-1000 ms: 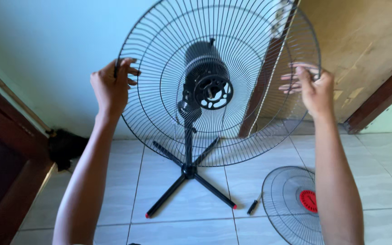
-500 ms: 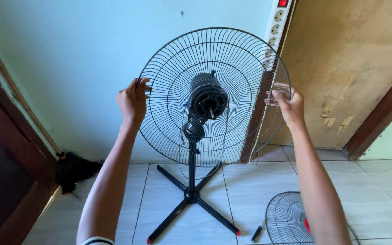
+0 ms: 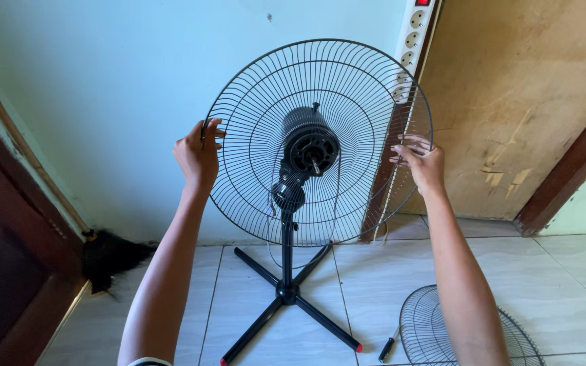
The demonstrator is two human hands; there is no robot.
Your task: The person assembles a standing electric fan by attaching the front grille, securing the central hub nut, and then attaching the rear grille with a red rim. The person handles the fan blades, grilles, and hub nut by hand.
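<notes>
the pale blue wall (image 3: 103, 81) fills the back, with a worn brown wooden board (image 3: 510, 102) leaning at the right and pale floor tiles (image 3: 374, 285) below. in front of them stands the black pedestal fan stand (image 3: 286, 271) on its crossed feet, upright, carrying the round black motor housing (image 3: 310, 146). the big round black wire fan guard (image 3: 320, 88) sits around that motor, facing me, and i hold it by its rim at both sides. my left hand (image 3: 197, 157) has its fingers curled over the wires at the left edge; my right hand (image 3: 420, 165) pinches the wires at the right edge, fingertips hooked through. a second black wire guard (image 3: 435, 332) lies flat on the tiles by my right forearm, with a small black screwdriver (image 3: 388, 348) just beside it. a white power strip (image 3: 412, 41) hangs on the wall behind the guard.
</notes>
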